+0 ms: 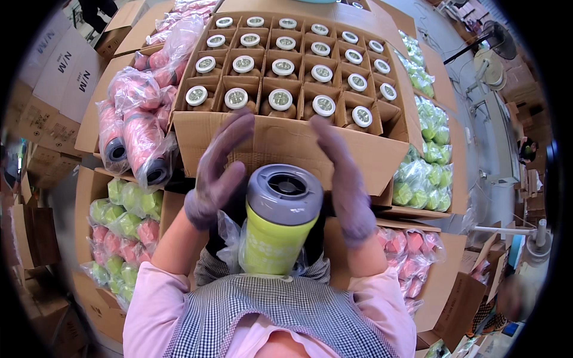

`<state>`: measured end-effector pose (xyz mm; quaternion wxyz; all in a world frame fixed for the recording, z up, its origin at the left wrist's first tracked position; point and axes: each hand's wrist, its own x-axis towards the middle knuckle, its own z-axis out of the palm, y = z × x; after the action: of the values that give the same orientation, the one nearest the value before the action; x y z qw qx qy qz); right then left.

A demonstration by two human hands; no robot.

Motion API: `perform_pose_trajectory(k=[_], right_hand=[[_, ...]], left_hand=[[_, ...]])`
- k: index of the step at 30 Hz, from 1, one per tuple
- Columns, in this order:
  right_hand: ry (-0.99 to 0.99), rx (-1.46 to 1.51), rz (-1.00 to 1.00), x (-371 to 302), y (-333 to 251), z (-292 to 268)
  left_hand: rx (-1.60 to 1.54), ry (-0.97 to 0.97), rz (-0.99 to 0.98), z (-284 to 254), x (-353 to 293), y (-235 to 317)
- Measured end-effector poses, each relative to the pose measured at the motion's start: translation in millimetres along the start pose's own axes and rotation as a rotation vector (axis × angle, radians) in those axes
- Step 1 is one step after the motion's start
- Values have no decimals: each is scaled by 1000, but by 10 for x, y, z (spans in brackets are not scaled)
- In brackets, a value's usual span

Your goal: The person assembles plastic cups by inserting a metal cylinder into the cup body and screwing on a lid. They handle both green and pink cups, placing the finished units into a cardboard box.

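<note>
A lime-green cylindrical thermos body [276, 244] with a grey collar and a dark round opening stands in front of my lap. Clear plastic film [228, 241] shows around its lower part. My left hand [219, 173], in a purple-grey glove, is open and raised to the left of the collar, fingers pointing forward. To the right, my right hand [346, 185], gloved likewise, is also open with its fingers stretched. Neither hand grips the thermos. Just beyond my fingertips is a cardboard carton [268, 140] with dividers, holding several bottle-like pieces [283, 67] with white-rimmed round tops.
Pink thermos bodies [140, 128] in clear bags lie left of the carton. Below them stands a box of bagged green and pink pieces [122, 230]. Bagged green pieces [427, 179] and bagged pink pieces [409, 250] fill boxes at right. A black fan [498, 40] stands far right.
</note>
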<state>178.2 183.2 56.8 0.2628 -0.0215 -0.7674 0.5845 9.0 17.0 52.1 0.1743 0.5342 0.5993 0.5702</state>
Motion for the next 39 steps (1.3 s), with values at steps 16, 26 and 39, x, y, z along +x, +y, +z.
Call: perform_pose_trajectory(k=[16,26,39], right_hand=[[53,133,310,45,351,-36],[-50,229,-12,34,-49,-15],[95,633,450,279,449,128]], left_hand=[[97,-196,103,51,64,451],[119,-28,82,126,-33,411],[232,-381,10,27,191,648]])
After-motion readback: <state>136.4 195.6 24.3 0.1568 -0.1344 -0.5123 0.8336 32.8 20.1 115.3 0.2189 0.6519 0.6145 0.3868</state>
